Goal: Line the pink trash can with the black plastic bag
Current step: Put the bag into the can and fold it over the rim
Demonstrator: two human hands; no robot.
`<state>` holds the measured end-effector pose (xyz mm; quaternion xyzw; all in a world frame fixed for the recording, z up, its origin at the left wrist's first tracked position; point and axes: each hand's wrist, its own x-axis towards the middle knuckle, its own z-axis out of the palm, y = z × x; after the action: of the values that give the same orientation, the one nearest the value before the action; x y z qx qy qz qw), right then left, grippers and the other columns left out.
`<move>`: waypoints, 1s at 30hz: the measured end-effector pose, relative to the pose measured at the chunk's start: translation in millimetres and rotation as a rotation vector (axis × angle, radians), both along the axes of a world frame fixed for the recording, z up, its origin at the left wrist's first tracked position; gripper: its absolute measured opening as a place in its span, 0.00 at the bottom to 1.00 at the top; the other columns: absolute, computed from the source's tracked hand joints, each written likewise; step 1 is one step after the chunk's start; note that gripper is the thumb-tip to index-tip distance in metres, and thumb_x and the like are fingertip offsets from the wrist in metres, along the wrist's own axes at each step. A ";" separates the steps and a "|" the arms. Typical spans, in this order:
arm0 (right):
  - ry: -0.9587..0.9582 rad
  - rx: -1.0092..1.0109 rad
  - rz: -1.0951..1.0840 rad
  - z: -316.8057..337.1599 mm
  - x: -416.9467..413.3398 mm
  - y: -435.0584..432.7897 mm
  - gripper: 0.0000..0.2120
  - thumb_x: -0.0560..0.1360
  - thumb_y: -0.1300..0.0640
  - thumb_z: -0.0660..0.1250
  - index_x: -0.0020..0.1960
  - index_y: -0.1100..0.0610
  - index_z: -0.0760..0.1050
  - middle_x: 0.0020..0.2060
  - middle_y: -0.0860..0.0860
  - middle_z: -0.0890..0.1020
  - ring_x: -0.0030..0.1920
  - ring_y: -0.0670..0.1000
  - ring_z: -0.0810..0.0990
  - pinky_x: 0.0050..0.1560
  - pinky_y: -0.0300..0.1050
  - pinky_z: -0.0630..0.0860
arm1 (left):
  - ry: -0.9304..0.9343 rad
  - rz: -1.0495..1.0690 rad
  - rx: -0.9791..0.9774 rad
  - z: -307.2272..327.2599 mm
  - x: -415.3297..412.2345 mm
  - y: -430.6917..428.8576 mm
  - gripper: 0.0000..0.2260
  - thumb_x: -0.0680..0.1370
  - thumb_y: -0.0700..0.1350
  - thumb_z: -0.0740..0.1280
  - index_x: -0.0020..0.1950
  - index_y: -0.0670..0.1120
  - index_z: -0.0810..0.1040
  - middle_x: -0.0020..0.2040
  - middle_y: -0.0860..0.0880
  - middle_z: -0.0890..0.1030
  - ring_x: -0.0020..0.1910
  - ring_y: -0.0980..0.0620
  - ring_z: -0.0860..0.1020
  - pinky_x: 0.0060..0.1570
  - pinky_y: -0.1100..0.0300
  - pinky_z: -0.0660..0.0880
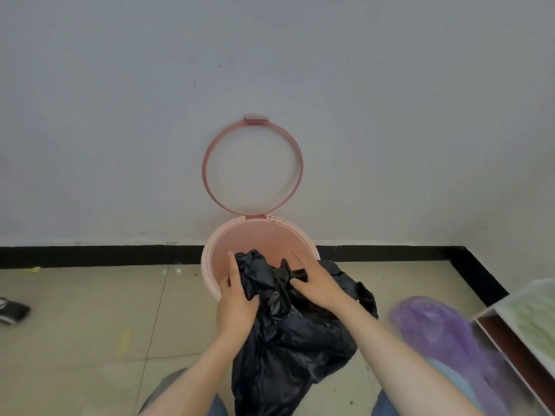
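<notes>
Head view: pink trash can [210, 265] on tiled floor [90, 310] against white wall [120, 115], hinged ring [207, 163] flipped up, resting against wall. Black plastic bag [288, 334] bunched over near rim, top part inside can opening, rest hanging down front. Left hand [237, 301] curled closed on bag's left edge. Right hand [315, 283] pinching crumpled top of bag, fingers partly spread. Purple blurred object [444, 334] at right, near white shelf [525, 319].
</notes>
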<state>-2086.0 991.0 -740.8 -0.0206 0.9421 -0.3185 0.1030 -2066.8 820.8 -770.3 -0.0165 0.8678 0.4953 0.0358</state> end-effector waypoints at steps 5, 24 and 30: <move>-0.106 0.250 0.029 -2.7 -9.3 42.5 0.32 0.73 0.37 0.59 0.72 0.38 0.50 0.76 0.52 0.49 0.76 0.57 0.49 0.74 0.58 0.53 | 0.179 0.243 0.126 24.6 -51.5 0.1 0.34 0.75 0.34 0.60 0.75 0.52 0.48 0.67 0.42 0.70 0.62 0.43 0.72 0.63 0.53 0.70; -0.237 -0.047 0.294 -46.5 -84.6 24.3 0.26 0.78 0.62 0.54 0.74 0.53 0.53 0.74 0.57 0.56 0.64 0.58 0.70 0.61 0.48 0.70 | -0.426 -0.038 -0.732 10.5 -32.9 16.5 0.27 0.75 0.50 0.63 0.73 0.54 0.56 0.70 0.40 0.62 0.59 0.40 0.75 0.52 0.53 0.75; -0.078 0.156 0.337 -13.2 -59.7 83.4 0.30 0.72 0.36 0.58 0.71 0.38 0.53 0.76 0.52 0.45 0.75 0.59 0.44 0.73 0.60 0.53 | -0.107 0.141 -0.585 31.6 -55.9 29.0 0.19 0.75 0.33 0.58 0.65 0.44 0.72 0.68 0.41 0.69 0.64 0.41 0.71 0.60 0.56 0.69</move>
<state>-2145.7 1074.4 -753.9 -0.1576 0.9425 -0.2233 0.1925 -2122.7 849.7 -738.7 -0.1123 0.9672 0.2239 0.0408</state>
